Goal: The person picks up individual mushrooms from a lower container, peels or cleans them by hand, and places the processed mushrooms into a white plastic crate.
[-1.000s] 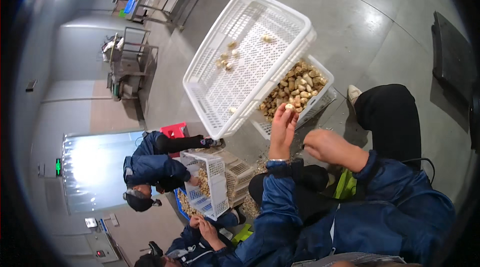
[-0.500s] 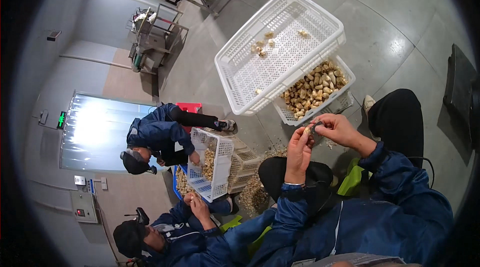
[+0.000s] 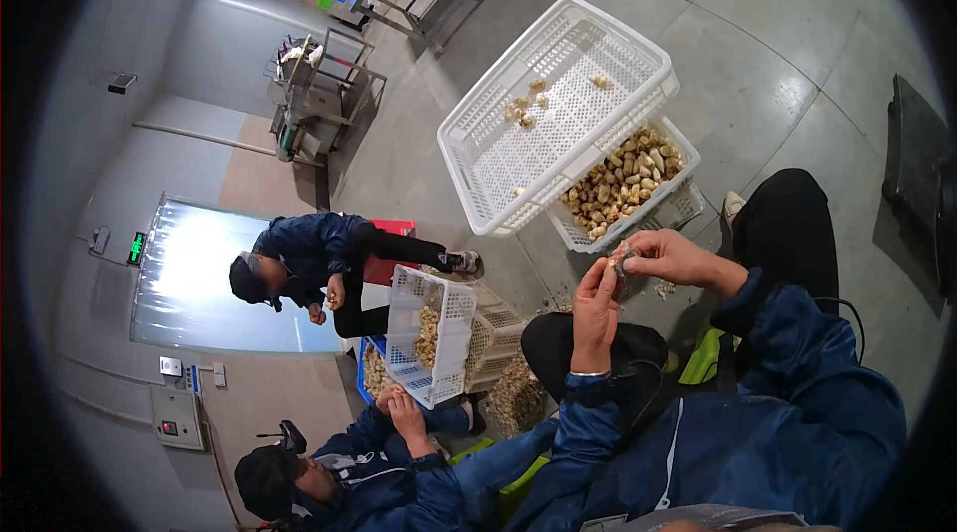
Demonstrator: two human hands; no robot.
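Observation:
My left hand (image 3: 594,323) pinches a small cream-and-brown piece (image 3: 611,264), perhaps a mushroom; the fingers cover most of it. Closed against it, my right hand (image 3: 676,261) grips a small dark grey tool (image 3: 625,258), which looks like a short blade, though its exact kind cannot be made out. The two hands meet at the fingertips above my lap. Just beyond them a white crate (image 3: 688,165) holds many similar cream-and-brown pieces (image 3: 626,178). A larger white perforated crate (image 3: 558,148) rests partly over it, with several pale pieces (image 3: 520,113) inside.
Two people sit at the left: one person (image 3: 309,248) farther off, another person (image 3: 349,477) close beside me. Between us stand a tilted white crate (image 3: 454,328), beige crates (image 3: 495,333) and a heap of scraps (image 3: 516,397). A dark flat object (image 3: 912,183) stands at the right.
The small tool has turned slightly at my fingertips. The farther person has leaned back from the crate, bringing both hands together. My view has shifted a little.

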